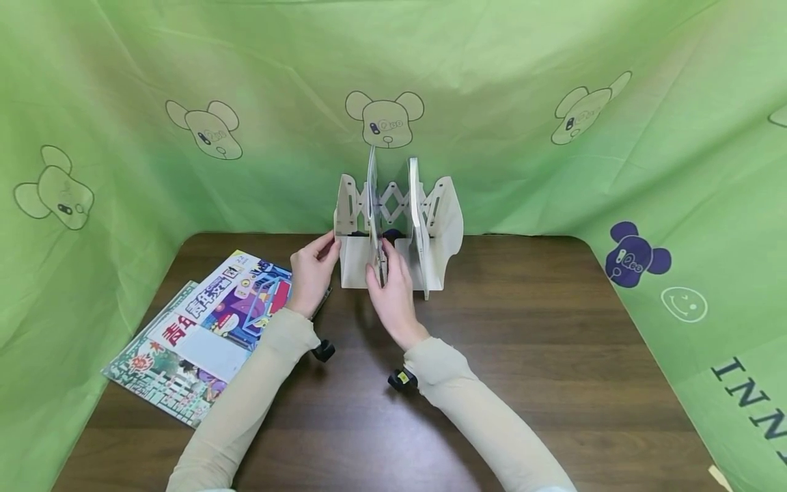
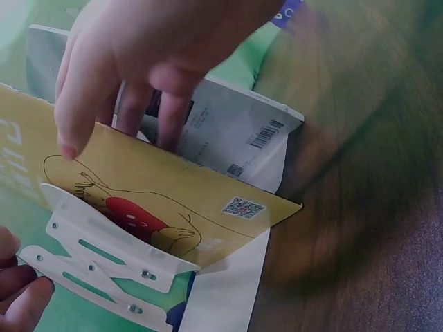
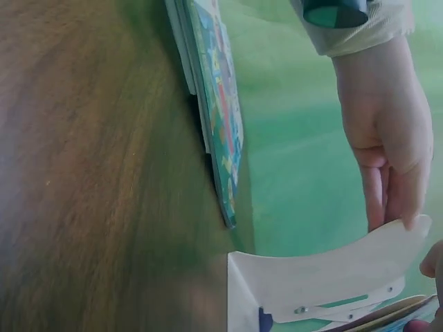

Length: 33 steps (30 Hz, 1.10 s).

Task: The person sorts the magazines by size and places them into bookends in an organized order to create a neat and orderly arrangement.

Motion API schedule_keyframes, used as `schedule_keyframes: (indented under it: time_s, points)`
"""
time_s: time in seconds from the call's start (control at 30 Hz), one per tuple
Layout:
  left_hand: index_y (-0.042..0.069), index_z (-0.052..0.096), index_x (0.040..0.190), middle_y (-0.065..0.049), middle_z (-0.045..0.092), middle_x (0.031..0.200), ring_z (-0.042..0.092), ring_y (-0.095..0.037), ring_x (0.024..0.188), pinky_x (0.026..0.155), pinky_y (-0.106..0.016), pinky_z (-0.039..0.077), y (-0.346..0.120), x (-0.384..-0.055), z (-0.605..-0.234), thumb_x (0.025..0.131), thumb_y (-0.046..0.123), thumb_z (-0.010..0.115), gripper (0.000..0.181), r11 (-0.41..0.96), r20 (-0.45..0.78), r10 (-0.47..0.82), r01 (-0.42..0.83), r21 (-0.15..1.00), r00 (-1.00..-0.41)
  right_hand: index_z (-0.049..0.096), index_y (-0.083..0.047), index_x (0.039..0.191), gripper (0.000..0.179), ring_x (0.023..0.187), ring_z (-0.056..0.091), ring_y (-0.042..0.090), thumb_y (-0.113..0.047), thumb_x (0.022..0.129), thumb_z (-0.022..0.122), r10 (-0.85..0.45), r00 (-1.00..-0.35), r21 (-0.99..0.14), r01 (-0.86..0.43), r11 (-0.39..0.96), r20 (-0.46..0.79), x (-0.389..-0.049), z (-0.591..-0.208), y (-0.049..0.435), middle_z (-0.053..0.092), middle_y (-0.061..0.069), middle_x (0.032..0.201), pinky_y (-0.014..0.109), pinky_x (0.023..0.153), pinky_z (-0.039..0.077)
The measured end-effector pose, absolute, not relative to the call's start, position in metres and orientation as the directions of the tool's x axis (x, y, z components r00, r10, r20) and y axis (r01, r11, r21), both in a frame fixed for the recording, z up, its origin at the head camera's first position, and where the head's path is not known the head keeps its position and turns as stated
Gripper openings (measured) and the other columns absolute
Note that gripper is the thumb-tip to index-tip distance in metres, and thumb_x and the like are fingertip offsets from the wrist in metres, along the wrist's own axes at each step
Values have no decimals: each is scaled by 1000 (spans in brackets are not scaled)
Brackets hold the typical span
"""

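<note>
A white expandable book rack (image 1: 353, 263) with a crisscross folding back stands at the table's far side. My left hand (image 1: 312, 273) pinches the edge of its left end panel, which also shows in the right wrist view as a curved white plate (image 3: 332, 266). My right hand (image 1: 393, 294) straddles a thin magazine (image 1: 371, 181) standing upright in the rack, thumb on one side and fingers on the other. In the left wrist view its cover (image 2: 138, 169) is yellow with a QR code. Right of it stands another book (image 1: 417, 219), its grey back cover (image 2: 232, 128) carrying a barcode.
Several colourful magazines (image 1: 209, 314) lie overlapped at the table's left, beneath and beside my left forearm. Green printed cloth (image 1: 492, 130) encloses the brown wooden table (image 1: 522, 328) at the back and sides.
</note>
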<state>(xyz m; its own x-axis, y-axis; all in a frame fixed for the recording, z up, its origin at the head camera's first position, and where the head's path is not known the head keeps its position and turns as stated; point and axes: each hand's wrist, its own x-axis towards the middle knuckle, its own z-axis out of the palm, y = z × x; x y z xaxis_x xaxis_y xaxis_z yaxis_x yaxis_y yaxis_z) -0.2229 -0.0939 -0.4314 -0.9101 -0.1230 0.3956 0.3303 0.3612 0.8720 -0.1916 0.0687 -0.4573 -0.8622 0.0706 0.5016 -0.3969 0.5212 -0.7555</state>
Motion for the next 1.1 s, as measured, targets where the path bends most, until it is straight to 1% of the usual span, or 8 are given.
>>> schedule_keyframes:
  time_s: [0.1, 0.27, 0.5, 0.7, 0.83, 0.97, 1.03, 1.1]
  points:
    - [-4, 70, 131, -26, 71, 123, 73, -34, 110, 92, -41, 60, -95, -222, -432, 101, 8, 68, 32, 351, 383, -116, 323, 879, -917, 48, -1, 151, 56, 129, 58, 39, -11, 99, 66, 50, -857, -747, -416, 518, 512, -186, -456, 73, 57, 24, 142, 52, 110, 47]
    - [-5, 71, 128, -26, 73, 120, 74, -34, 108, 92, -43, 60, -96, -218, -433, 101, 5, 66, 29, 341, 363, -101, 311, 887, -926, 53, 2, 145, 50, 129, 57, 38, -10, 98, 68, -1, -838, -710, -463, 531, 546, -175, -455, 85, 58, 23, 139, 50, 112, 46]
    - [0, 75, 124, -18, 76, 116, 75, -29, 102, 90, -41, 61, -100, -209, -433, 101, 8, 67, 25, 389, 359, -80, 303, 870, -930, 62, 2, 136, 41, 126, 60, 36, -5, 96, 67, -59, -805, -662, -524, 536, 590, -157, -455, 106, 62, 21, 134, 47, 111, 47]
    - [2, 75, 125, -15, 76, 118, 75, -27, 104, 91, -41, 61, -106, -196, -435, 102, 12, 67, 26, 424, 333, -30, 290, 858, -942, 68, 3, 126, 32, 118, 65, 33, -2, 95, 67, -73, -768, -614, -561, 555, 636, -142, -457, 125, 67, 18, 125, 43, 105, 51]
    - [3, 74, 125, -14, 76, 118, 74, -26, 103, 90, -41, 61, -107, -186, -441, 102, 14, 68, 26, 447, 309, 21, 286, 848, -951, 70, 3, 121, 28, 105, 67, 32, 2, 93, 66, -60, -749, -598, -572, 562, 660, -135, -460, 142, 69, 16, 119, 43, 94, 56]
    - [3, 75, 124, -12, 77, 114, 73, -25, 98, 89, -41, 62, -105, -175, -447, 102, 14, 68, 26, 472, 282, 70, 281, 836, -957, 71, 3, 119, 29, 94, 70, 30, 6, 92, 64, -43, -746, -600, -567, 564, 664, -135, -458, 160, 70, 16, 113, 30, 90, 58]
    - [3, 75, 123, -12, 77, 111, 73, -25, 96, 87, -42, 63, -104, -170, -450, 101, 13, 69, 25, 487, 283, 84, 287, 825, -955, 70, 4, 120, 29, 92, 70, 29, 7, 93, 62, -36, -751, -605, -558, 567, 659, -139, -453, 168, 69, 17, 111, 20, 90, 55]
    - [3, 75, 122, -12, 77, 108, 72, -24, 94, 85, -41, 63, -102, -165, -452, 100, 12, 70, 25, 509, 283, 99, 293, 809, -954, 69, 5, 120, 28, 91, 70, 29, 9, 93, 61, -26, -749, -605, -555, 571, 662, -145, -447, 176, 69, 18, 110, 14, 88, 53]
